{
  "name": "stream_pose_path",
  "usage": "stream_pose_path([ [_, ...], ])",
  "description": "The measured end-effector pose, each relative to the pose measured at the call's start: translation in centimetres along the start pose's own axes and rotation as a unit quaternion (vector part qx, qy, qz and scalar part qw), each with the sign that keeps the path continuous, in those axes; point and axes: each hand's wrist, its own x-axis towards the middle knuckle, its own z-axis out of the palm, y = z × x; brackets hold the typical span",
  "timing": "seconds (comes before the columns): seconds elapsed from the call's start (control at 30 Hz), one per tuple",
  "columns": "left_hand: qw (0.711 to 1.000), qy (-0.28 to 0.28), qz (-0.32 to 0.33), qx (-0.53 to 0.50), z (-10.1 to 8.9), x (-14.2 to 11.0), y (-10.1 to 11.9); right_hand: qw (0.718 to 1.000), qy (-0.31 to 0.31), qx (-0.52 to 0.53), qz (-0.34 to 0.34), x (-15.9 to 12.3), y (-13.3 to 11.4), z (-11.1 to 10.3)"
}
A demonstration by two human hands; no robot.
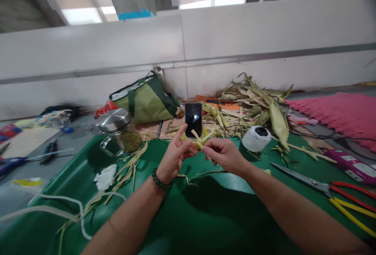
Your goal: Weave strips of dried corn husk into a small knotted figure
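A small knotted piece of pale yellow corn husk (201,141) is between my two hands, its short strip ends sticking up. My left hand (178,154) pinches it from the left with the index finger raised. From the other side my right hand (225,154) grips its edge between thumb and fingertips. Just behind stands an upright phone (193,118) with a dark screen, a yellow thing at its base. Thin husk strands (190,179) lie on the green mat (205,223) below my hands.
To the left stand a lidded glass mug (122,133), crumpled tissue (105,177) and white tubing (80,208). Right are a white spool (256,139), scissors (315,184) and a purple device (351,165). Behind lie a green bag (149,102), piled corn husks (249,94) and pink cloth (337,114).
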Motion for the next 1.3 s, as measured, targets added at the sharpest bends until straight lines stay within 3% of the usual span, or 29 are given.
stream_pose_path([
  [0.1,0.998,0.041,0.004,-0.055,0.6,0.0,-1.0,0.999,0.032,0.026,0.007,0.0,0.1,0.2],
  [0.17,0.997,0.031,0.0,-0.072,1.0,0.0,-1.5,0.999,0.04,0.034,0.004,0.0,0.1,0.4],
  [0.33,0.994,0.005,0.029,-0.106,1.2,-0.1,-1.9,0.999,-0.013,0.034,0.013,-0.2,0.2,1.5],
  [0.43,0.994,-0.011,0.015,-0.11,1.0,-0.1,-1.8,0.999,-0.004,0.03,0.015,-0.5,0.3,2.2],
  [0.57,0.999,-0.018,0.02,-0.045,0.9,0.0,-2.0,0.999,0.04,-0.022,0.002,-0.6,0.5,2.6],
  [0.73,0.996,0.015,0.046,0.072,0.9,0.1,-1.4,0.992,-0.024,-0.122,-0.038,-0.3,0.5,0.9],
  [0.87,0.983,-0.032,0.051,0.173,0.8,0.0,-0.7,0.981,0.091,-0.16,-0.059,0.0,0.1,-1.3],
  [1.07,0.953,-0.094,0.049,0.283,0.8,-0.3,-1.1,0.963,-0.024,-0.246,-0.104,0.1,0.5,-1.6],
  [1.17,0.947,-0.108,0.035,0.301,0.8,-0.3,-1.1,0.952,-0.021,-0.284,-0.116,0.2,0.9,-1.4],
  [1.3,0.96,-0.115,-0.02,0.253,0.9,-0.2,-0.8,0.959,0.003,-0.256,-0.121,0.5,1.1,-1.2],
])
